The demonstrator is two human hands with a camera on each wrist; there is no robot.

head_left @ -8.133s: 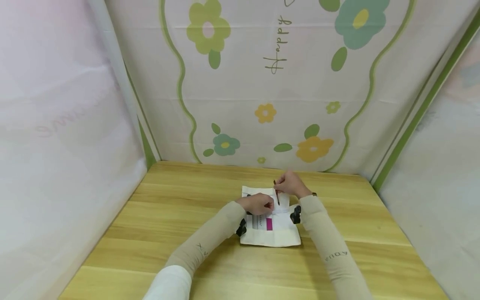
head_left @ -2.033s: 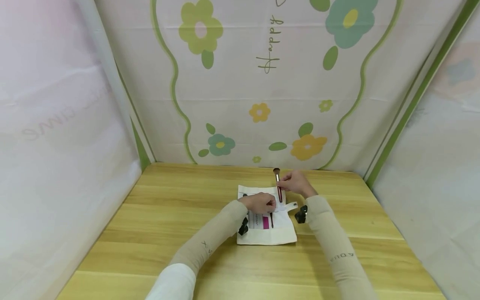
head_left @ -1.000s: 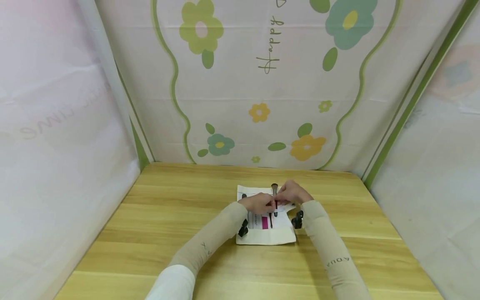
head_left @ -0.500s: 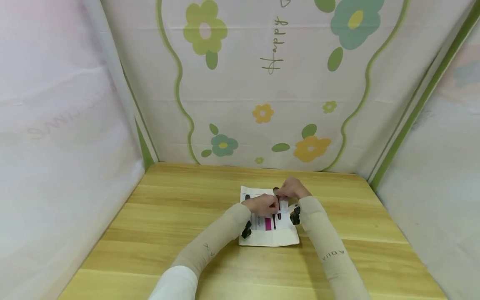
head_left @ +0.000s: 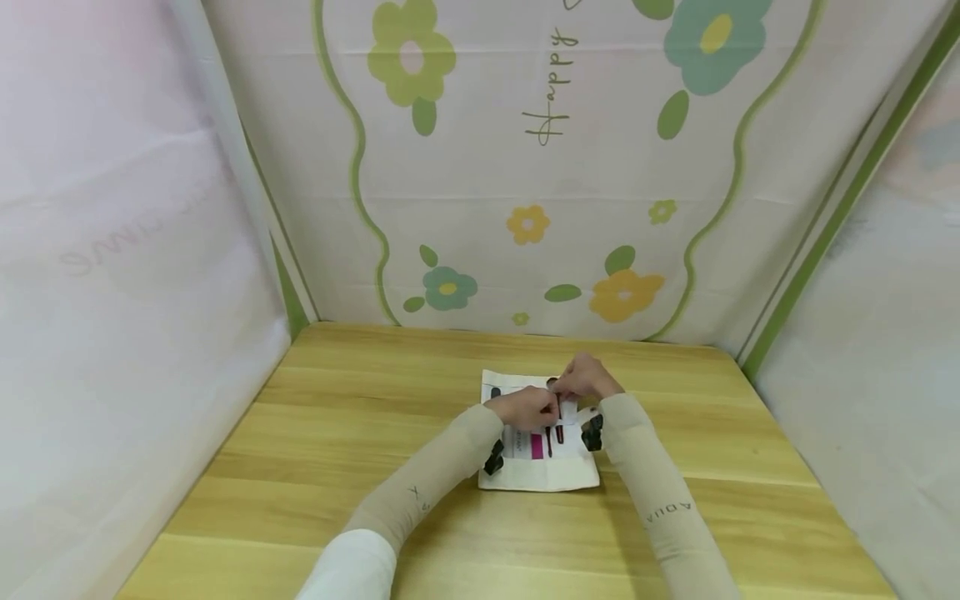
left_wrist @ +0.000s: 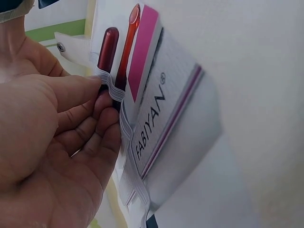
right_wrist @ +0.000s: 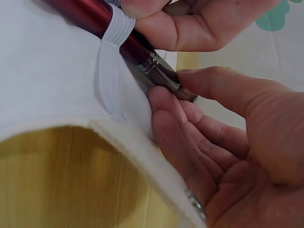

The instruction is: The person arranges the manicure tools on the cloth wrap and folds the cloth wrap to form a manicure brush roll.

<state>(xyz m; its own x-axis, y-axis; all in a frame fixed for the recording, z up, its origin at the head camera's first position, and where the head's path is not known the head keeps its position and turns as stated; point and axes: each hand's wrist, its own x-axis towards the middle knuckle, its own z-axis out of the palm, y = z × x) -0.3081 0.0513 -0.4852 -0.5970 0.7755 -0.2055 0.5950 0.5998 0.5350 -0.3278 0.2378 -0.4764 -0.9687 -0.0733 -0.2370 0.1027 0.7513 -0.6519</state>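
Note:
A white fabric brush roll (head_left: 540, 477) lies unfolded on the table with a white elastic band (left_wrist: 126, 124) across it. My left hand (head_left: 528, 408) pinches the band between thumb and fingers, beside a dark red makeup brush (left_wrist: 108, 50). That brush runs through an elastic loop (right_wrist: 116, 33), its handle end sticking out on the near side. My right hand (head_left: 587, 379) pinches the brush at its metal collar and brown bristles (right_wrist: 186, 94). A slimmer orange-red brush handle (left_wrist: 127, 52) lies beside it, also under the band; its upper part is hidden by my left hand.
A grey and pink card printed FABIYAN (left_wrist: 154, 111) sits on the roll under the band. The roll's snap strap (head_left: 587, 414) sticks out to the right. Wooden table (head_left: 375, 400) surrounds it, with flower-printed fabric walls (head_left: 465, 167) behind and at both sides.
A slim brush held earlier by my right hand now sits under the band. My right hand then brought the thicker brush down, and its handle slid through the loop toward me. My left hand stayed at the band.

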